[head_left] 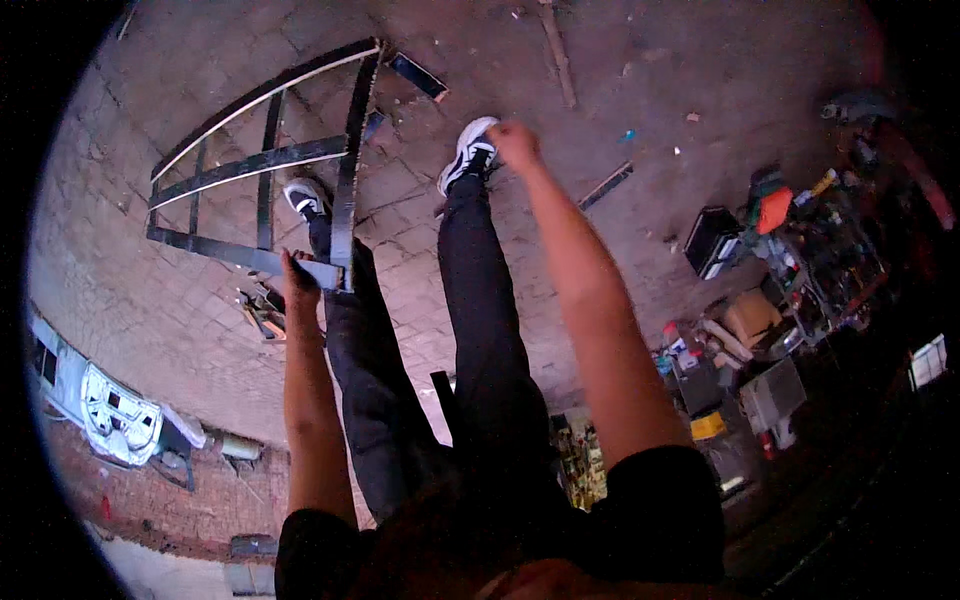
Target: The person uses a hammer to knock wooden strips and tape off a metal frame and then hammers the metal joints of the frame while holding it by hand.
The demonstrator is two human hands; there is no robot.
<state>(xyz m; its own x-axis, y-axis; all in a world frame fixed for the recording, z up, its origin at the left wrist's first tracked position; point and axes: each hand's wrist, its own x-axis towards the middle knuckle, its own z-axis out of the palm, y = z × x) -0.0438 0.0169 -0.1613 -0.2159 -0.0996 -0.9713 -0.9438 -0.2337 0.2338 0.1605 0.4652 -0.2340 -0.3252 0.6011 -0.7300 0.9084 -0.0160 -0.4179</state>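
Observation:
A dark frame of flat bars (215,247) with pale edges and several crosspieces stands or lies on the floor ahead to the left. My left hand (299,280) is closed around its near rail, close to the corner by my left leg. Stretched forward, my right hand (517,147) hangs above the floor beside my right shoe (470,150). Its fingers look curled; whatever they may hold is too small or hidden to name. Part of my left shoe (306,197) shows through the frame.
A short dark block (418,77) lies past the frame's far corner. On the paved floor are a dark strip (606,186) and a long thin bar (558,55). Tools (262,312) lie near my left hand. Clutter with a cardboard box (752,317) fills the right side.

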